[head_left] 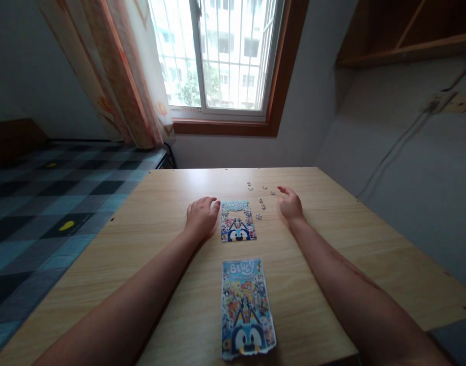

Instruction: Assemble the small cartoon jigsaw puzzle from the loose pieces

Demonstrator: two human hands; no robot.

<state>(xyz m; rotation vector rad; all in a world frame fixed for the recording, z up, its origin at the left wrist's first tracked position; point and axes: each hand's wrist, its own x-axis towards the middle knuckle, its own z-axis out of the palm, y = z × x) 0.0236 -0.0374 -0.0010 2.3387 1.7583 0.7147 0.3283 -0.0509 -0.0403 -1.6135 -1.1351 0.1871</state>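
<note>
A small, partly assembled jigsaw puzzle with a blue cartoon dog lies in the middle of the wooden table. My left hand rests flat beside its left edge, fingers loosely curled, holding nothing. My right hand lies to the right of the puzzle, fingers relaxed and apart, close to several loose puzzle pieces scattered beyond it. Nearer to me lies the printed picture packet marked "Bluey", its lower edge torn.
A bed with a blue and black checked cover stands left of the table. Behind it are a barred window and a curtain. A grey wall with a cable and socket runs along the right.
</note>
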